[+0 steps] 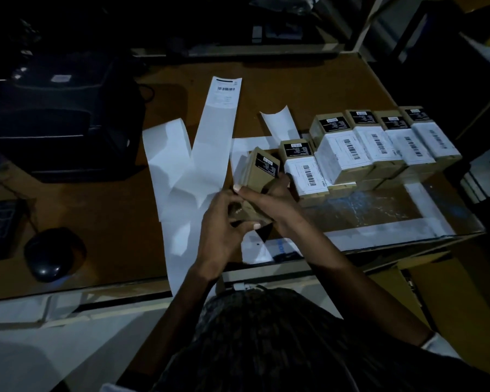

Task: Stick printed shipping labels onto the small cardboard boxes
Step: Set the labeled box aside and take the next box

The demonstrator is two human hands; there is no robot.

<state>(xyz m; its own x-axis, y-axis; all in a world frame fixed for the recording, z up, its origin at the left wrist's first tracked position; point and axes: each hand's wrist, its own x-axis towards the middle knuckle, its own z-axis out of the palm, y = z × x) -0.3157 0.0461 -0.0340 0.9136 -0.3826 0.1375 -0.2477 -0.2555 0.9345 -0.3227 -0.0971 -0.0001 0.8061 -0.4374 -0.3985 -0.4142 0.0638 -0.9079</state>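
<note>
Both hands curl round one box [262, 171]; left hand [224, 222] beneath, right hand [275, 199] beside it. Dim light hides its label; finished boxes [379, 148] sit beyond the right hand.

Left hand [224, 219] and right hand [269, 199] meet, fingers curled, forearms converging.

Matt brown cardboard boxes [343, 145] bearing smooth white paper labels [341, 147] stand on a brown wooden table [309, 86] beside a glossy black plastic mouse [53, 254].

barcodes show on the box labels [309, 172] and the paper strip [224, 93], but no text is readable.
</note>
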